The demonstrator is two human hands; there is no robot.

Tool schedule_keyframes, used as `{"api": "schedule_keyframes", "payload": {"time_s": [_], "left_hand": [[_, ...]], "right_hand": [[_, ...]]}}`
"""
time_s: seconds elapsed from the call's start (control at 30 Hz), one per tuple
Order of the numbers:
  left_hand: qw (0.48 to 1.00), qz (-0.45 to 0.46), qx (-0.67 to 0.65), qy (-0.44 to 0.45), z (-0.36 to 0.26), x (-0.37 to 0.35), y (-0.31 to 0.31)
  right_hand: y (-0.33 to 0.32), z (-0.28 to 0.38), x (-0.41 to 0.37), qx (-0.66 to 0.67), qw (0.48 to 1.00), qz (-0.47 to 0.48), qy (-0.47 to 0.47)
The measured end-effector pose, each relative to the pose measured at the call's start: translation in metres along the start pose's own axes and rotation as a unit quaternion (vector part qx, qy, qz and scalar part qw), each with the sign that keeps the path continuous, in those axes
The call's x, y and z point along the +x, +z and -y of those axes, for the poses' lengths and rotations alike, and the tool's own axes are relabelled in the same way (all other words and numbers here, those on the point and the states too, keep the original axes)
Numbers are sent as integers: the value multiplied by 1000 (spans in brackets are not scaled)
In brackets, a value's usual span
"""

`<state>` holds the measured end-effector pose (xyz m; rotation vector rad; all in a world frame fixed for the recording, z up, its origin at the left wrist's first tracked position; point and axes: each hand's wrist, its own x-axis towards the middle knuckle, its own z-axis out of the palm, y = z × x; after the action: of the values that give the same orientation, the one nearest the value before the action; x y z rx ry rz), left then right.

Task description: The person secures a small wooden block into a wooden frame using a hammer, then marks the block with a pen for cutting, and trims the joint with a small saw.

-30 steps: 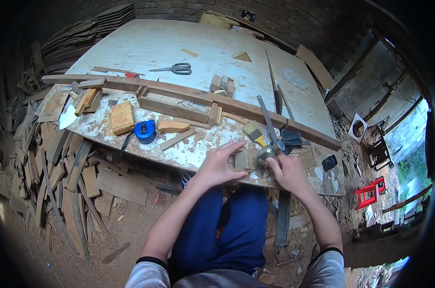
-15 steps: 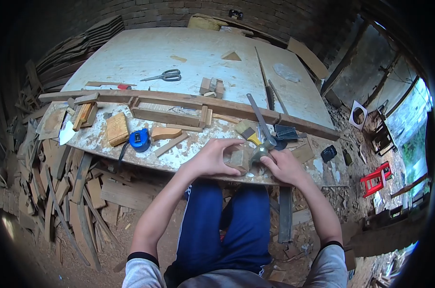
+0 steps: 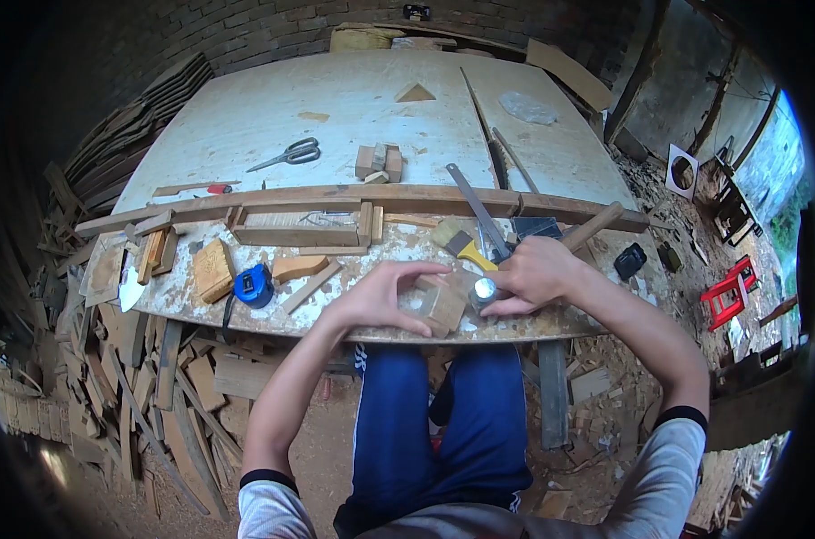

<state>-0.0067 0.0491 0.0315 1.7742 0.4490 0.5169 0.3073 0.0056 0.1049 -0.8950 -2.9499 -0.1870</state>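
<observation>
Brick walls close in a cluttered workshop, and a broad pale plywood table [image 3: 336, 99] fills most of the view, its near strip blotched with old paint. At that near edge the left hand [image 3: 380, 301] pinches a small pale wooden block [image 3: 436, 307] between thumb and curled fingers, with the index finger stretched over its top. The right hand [image 3: 538, 274] is clenched round a wooden-handled hammer [image 3: 485, 289], gripping it close to the shiny steel head. The head sits just beside the block and the left fingertips, and the handle juts out past the hand toward the far right.

The main danger, as I judge it, is to the left fingers. They wrap the block right where the hammer face points, so a blow slightly off line would land on them. The block also rests at the very lip of the table, above the person's lap. A glancing knock could send it off the edge into the heap of wood offcuts [image 3: 156, 377] on the dirt floor. A yellow-handled paintbrush [image 3: 461, 244] and a long flat metal blade [image 3: 475, 207] lie just beyond the right hand, and the hand or the hammer could catch on them. A blue tape measure [image 3: 253, 286] lies well clear to the left.
</observation>
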Motion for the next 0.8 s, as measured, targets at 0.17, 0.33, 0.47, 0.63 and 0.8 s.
{"api": "schedule_keyframes", "payload": {"time_s": [0.17, 0.33, 0.47, 0.63, 0.8], "left_hand": [[996, -54, 68, 4, 12, -3, 5], [987, -113, 116, 19, 10, -5, 8], [973, -157, 164, 42, 7, -5, 11], [967, -169, 189, 35, 7, -3, 15], [960, -168, 222, 36, 5, -5, 18]], "right_hand": [[6, -11, 3, 7, 999, 10, 38], [-4, -2, 2, 39, 987, -15, 154], [-39, 16, -17, 81, 957, -173, 219], [-59, 14, -53, 129, 862, -414, 264], [-55, -10, -86, 214, 728, -557, 337]]}}
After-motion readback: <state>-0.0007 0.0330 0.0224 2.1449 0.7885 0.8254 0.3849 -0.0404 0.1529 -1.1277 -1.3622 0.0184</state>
